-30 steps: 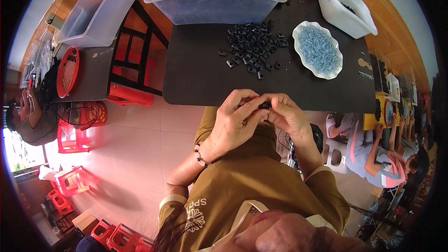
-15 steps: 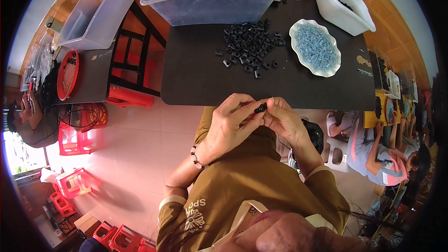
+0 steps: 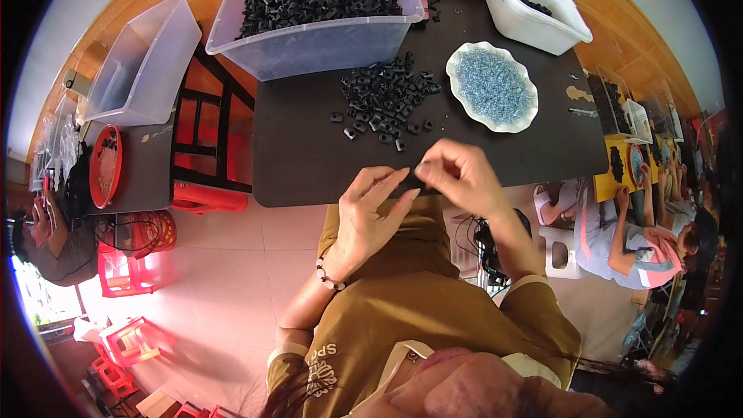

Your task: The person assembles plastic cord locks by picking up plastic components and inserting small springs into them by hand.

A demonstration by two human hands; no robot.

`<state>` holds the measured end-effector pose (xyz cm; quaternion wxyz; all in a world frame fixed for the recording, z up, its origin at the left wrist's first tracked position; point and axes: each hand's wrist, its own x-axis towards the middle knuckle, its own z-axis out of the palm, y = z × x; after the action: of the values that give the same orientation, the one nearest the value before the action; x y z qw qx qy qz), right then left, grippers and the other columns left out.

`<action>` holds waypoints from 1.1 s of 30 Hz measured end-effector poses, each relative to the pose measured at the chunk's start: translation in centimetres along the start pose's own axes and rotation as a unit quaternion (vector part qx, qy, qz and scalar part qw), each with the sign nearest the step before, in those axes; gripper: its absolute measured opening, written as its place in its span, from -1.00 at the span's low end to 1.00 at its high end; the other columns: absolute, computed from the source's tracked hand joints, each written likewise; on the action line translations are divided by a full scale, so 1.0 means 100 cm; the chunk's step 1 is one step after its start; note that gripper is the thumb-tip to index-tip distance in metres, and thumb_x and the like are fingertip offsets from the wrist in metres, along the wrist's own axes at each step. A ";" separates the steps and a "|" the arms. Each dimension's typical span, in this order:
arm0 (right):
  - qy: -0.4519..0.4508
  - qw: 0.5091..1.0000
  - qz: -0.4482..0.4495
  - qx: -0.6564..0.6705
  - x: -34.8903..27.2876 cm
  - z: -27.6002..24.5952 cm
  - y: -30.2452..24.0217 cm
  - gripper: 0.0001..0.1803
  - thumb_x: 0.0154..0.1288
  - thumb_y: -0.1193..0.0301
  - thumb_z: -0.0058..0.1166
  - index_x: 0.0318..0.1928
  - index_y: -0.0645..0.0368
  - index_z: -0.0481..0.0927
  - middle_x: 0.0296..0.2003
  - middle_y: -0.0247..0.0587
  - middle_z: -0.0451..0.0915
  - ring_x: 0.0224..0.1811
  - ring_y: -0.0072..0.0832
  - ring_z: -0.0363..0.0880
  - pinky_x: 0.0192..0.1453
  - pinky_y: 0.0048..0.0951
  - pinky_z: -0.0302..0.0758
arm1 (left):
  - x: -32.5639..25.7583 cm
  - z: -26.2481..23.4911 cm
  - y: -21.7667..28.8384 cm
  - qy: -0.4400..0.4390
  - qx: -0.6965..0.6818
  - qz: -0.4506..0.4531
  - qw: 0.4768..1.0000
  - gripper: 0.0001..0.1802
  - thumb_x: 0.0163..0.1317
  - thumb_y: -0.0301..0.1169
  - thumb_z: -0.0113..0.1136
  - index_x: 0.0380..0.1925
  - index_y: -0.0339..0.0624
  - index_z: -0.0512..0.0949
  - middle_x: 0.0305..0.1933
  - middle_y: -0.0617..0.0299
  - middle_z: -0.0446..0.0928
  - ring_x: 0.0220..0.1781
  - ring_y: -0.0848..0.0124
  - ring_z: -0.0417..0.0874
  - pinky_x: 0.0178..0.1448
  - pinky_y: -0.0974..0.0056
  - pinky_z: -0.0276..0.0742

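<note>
My left hand [image 3: 367, 213], with a beaded bracelet [image 3: 328, 275] on its wrist, is above the table's near edge. Its thumb and fingertips curve toward each other around a dark gap; anything in it blends with the dark tabletop. My right hand [image 3: 463, 176] is just beside those fingertips, slightly blurred, its thumb and forefinger pinched together. What the pinch holds is too small to make out. Beyond my hands lies a loose heap of small black plastic parts [image 3: 387, 97]. To its right, a white scalloped dish [image 3: 520, 125] holds clear bluish beads [image 3: 493, 87].
A large clear bin [image 3: 309, 50] full of black parts stands at the back, and a white tub [image 3: 534, 31] at the back right. An empty clear bin [image 3: 139, 70] and a red tray [image 3: 106, 166] are on the left table. Other people [image 3: 627, 232] sit at both sides.
The view has shifted, so the table appears lower and further left. My hands, joined around a small black part earlier, have parted slightly, and my right hand has lifted.
</note>
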<state>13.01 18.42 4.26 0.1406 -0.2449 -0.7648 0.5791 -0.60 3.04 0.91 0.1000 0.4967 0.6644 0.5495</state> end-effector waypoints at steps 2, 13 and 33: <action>0.046 0.999 -0.014 -0.006 0.016 -0.023 -0.003 -0.80 0.44 0.34 0.25 -0.29 0.19 0.62 -0.47 -0.54 0.53 -0.40 -0.81 0.43 -0.33 -0.67 0.38 | 0.001 0.000 -0.006 0.003 -0.021 -0.011 1.000 -0.73 0.17 -0.52 0.46 -0.10 -0.26 0.75 -0.13 0.16 0.65 -0.30 0.42 0.70 -0.22 0.36 0.65; 0.415 0.895 -0.093 -0.134 0.171 -0.268 -0.020 -0.63 0.45 0.20 0.16 -0.01 0.25 0.72 -0.20 -0.28 0.77 -0.22 -0.61 0.66 -0.11 -0.51 0.60 | 0.008 -0.004 -0.021 0.012 -0.027 -0.069 0.997 -0.90 0.28 -0.51 0.38 -0.23 -0.28 0.77 -0.29 0.18 0.69 -0.47 0.54 0.62 -0.37 0.43 0.55; 0.032 0.820 -0.198 -0.535 0.194 -0.071 0.040 -0.83 0.29 0.46 0.21 -0.12 0.20 0.69 -0.16 0.00 0.65 0.02 0.02 0.57 0.12 -0.06 0.52 | 0.008 -0.005 -0.025 -0.004 -0.046 -0.077 0.996 -0.91 0.26 -0.51 0.40 -0.25 -0.28 0.77 -0.30 0.20 0.68 -0.52 0.57 0.57 -0.43 0.46 0.50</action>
<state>1.06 35.51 1.13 0.1233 -0.1430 -0.9816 0.0300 -2.69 3.56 -0.66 0.1676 0.4407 0.6743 0.5683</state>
